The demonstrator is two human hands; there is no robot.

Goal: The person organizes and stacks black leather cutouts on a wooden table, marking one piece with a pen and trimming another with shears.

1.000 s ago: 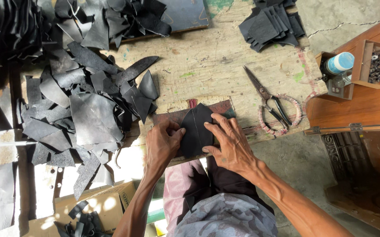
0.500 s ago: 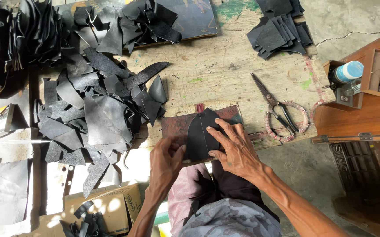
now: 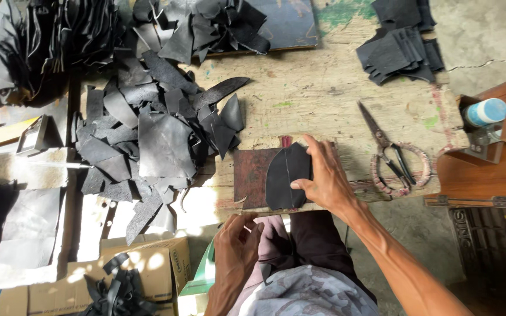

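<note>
A black leather piece [image 3: 283, 175], curved and folded along its middle, lies on a dark red-brown board [image 3: 250, 177] at the near edge of the wooden workbench [image 3: 317, 93]. My right hand [image 3: 325, 175] presses flat on the piece's right side, thumb on the leather. My left hand [image 3: 236, 248] is off the bench, below its edge near my lap, with the fingers curled; I cannot tell whether it holds anything.
A heap of black leather offcuts [image 3: 153, 140] covers the bench's left half. Scissors [image 3: 389, 153] with wrapped handles lie to the right. A stack of cut black pieces [image 3: 398, 50] sits at the far right. A wooden box with a blue-capped bottle [image 3: 486, 112] stands beside it. A cardboard box [image 3: 107, 281] is below.
My left hand has come off the leather piece and dropped below the bench edge. My right hand stays pressed on the piece.
</note>
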